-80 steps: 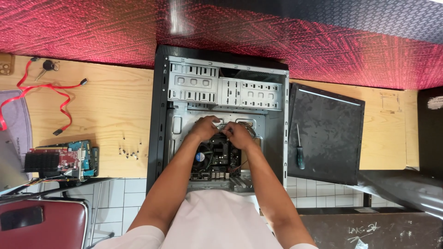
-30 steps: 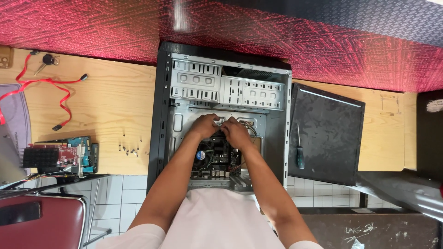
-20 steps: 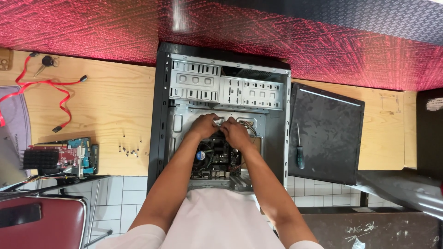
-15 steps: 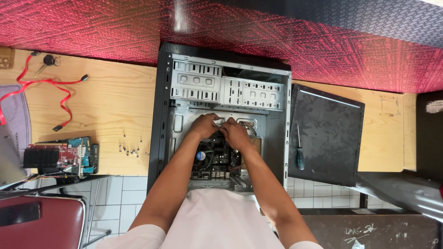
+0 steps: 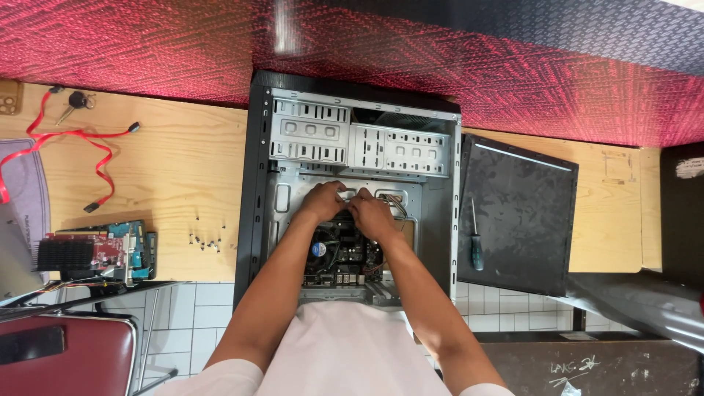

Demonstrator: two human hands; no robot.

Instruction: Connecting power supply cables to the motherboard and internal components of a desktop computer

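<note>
— Wooden table [image 5: 183, 183] under a red patterned cloth; what sits on it?

— An open computer case [image 5: 352, 198] lying flat, its long side running from twelve to six o'clock. The removed side panel [image 5: 517, 213] lies at three o'clock of it, with a screwdriver [image 5: 475, 246] on the panel's near edge.

— And the hands?

— Both are inside the case, just above the motherboard [image 5: 341, 257]. The left hand [image 5: 320, 202] and right hand [image 5: 372, 214] meet over a small pale connector [image 5: 346, 195] at about twelve o'clock of the board, cables [image 5: 392, 204] trailing off toward three.

— Which is nearer it?

— They look equally close; the left comes in from nine o'clock, the right from four.

— The grip?

— Fingers of both are curled and pinched together around that connector. Whether it is actually clamped, I cannot tell; knuckles hide it.

— Anything left of the case?

— Loose screws [image 5: 205, 240], a red graphics card [image 5: 95, 253] and a red cable [image 5: 70, 147], all well apart from the hands.
</note>
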